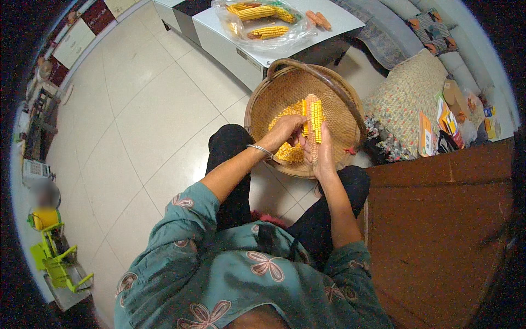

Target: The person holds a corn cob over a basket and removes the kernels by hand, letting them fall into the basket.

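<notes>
A half-stripped ear of corn stands tilted over a woven basket, with rows of yellow kernels left along a pale cob. My right hand grips its lower end, thumb along the side. From the left, my left hand has its thumb at the kernels and its fingers curled at the cob; some fingertips are hidden. Loose yellow kernels cover the left part of the basket's bottom, beneath my hands. The basket sits just beyond my knees, its arched handle rising over the right side.
Beyond the basket, a low white table carries a clear plastic bag with several ears of corn. Bare cobs lie beside it. A brown-covered surface is at my right. Far left stands a green child's chair.
</notes>
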Motion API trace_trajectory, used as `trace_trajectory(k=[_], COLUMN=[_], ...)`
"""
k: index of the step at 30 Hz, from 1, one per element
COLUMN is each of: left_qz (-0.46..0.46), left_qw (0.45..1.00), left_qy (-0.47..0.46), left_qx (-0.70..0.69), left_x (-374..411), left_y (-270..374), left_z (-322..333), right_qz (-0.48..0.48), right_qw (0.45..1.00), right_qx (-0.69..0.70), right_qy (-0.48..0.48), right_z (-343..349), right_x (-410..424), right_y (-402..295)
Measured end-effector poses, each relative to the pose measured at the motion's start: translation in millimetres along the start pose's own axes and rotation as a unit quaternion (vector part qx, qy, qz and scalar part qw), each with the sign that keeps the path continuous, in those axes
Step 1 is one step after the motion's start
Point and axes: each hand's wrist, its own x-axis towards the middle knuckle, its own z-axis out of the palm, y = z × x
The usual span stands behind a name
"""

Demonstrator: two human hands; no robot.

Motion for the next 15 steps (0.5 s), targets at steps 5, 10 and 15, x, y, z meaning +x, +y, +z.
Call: trace_trajectory(k=[5,10,15], left_qz=[0.078,0.153,0.145], left_qw=[0.996,0.977,0.982], left_qy=[0.049,0.099,0.124], left_qx=[0.018,0.107,-0.018], left_x=[9.2,9.2,9.0], left_y=[-9.0,-4.0,7.7], left_z=[-4.5,-2.9,-5.3], right_qz=[-0.012,-0.029,-0.045], right_qw=[1.000,0.999,0.999], right_qx=[-0.002,-0.002,-0.021], right_qy=[0.008,0.018,-0.012], right_z=[2.4,-4.5,-3.4], right_x=[0.8,6.5,1.5], right_y=[-1.7,2.2,-1.8])
